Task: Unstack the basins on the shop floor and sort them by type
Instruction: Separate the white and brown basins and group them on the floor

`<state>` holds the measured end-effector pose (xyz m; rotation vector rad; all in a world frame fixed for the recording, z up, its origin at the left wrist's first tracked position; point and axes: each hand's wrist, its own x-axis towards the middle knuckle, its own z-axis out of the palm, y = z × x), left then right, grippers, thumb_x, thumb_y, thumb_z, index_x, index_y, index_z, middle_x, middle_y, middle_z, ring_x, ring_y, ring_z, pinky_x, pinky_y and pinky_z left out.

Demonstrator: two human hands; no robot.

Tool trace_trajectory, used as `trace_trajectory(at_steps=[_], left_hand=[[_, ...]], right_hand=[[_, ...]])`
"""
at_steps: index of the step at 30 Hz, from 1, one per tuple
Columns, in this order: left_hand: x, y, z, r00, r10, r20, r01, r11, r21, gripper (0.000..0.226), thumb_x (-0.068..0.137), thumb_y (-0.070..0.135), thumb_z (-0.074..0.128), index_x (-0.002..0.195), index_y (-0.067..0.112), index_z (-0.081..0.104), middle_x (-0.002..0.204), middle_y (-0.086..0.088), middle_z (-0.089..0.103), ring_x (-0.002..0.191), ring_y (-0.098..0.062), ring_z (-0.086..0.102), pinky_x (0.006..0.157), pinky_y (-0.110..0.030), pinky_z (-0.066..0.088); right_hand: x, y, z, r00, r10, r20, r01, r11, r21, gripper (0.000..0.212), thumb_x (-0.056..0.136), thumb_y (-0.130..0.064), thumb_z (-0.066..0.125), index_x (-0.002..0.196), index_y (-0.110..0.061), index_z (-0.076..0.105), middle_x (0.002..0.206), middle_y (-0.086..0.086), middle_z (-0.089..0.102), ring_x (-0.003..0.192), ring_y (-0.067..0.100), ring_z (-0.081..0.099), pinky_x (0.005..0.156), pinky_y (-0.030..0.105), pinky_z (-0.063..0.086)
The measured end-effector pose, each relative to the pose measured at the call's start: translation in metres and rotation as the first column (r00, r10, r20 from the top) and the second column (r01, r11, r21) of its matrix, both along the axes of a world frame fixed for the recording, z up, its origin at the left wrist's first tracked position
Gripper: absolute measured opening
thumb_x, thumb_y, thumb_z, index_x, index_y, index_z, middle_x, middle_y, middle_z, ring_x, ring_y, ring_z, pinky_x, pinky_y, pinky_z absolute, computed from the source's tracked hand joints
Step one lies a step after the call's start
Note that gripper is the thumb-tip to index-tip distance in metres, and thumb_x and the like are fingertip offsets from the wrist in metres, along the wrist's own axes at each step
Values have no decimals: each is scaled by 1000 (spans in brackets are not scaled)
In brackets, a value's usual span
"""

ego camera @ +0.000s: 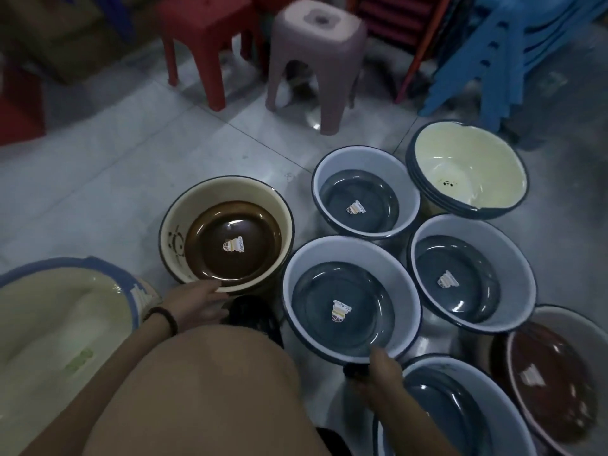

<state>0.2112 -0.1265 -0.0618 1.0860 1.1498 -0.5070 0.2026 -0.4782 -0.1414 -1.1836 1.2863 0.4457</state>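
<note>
On floor (pixel 131 176) | left fingers (pixel 207 287) grasp cream basin (pixel 197 205) | right fingers (pixel 381 357) grasp blue basin (pixel 378 258)

Left of brown basin (pixel 230 225): bare floor tiles (pixel 82 192), wide open.
Beyond it: open up to red stool (pixel 204 34) and pink stool (pixel 317 57).
Right of it: blue basin (pixel 352 291) close beside, others packed behind; slim gaps only.
Near side: knee (pixel 197 390) and cream tub (pixel 49 324) crowding in.

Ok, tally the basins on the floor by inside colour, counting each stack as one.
Blue-grey basins: 4
Brown basins: 2
Cream basins: 2
Total: 8
</note>
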Motion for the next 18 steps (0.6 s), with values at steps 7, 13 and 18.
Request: trace_trajectory(at_steps=[7, 13, 18], left_hand=[[-16, -10, 53, 949, -288, 126, 285, 958, 46, 43, 105, 41, 53, 140, 17, 55, 137, -11, 64, 113, -37, 66, 101, -52, 50], [-22, -16, 85, 883, -326, 337, 366, 928, -64, 44, 93, 55, 64, 132, 36, 60, 129, -8, 73, 113, -33, 72, 87, -53, 61], [-4, -28, 64, 890, -59, 452, -53, 971, 232, 49, 77, 23, 91, 122, 23, 71, 113, -15, 77, 100, -36, 76, 76, -51, 64]], right_hand=[[-11, 23, 96, 986, -155, 65, 129, 944, 304, 21, 98, -2, 54, 119, -2, 58, 101, 26, 66, 83, 42, 65, 39, 47, 58], [-13, 104, 134, 978, -4, 208, -81, 915, 395, 27, 97, -10, 65, 122, 1, 64, 101, 24, 78, 83, 41, 77, 60, 42, 64], [11, 163, 142, 902, 289, 321, -400, 839, 369, 27, 96, -24, 73, 117, -7, 72, 97, 19, 81, 89, 38, 80, 79, 51, 66]])
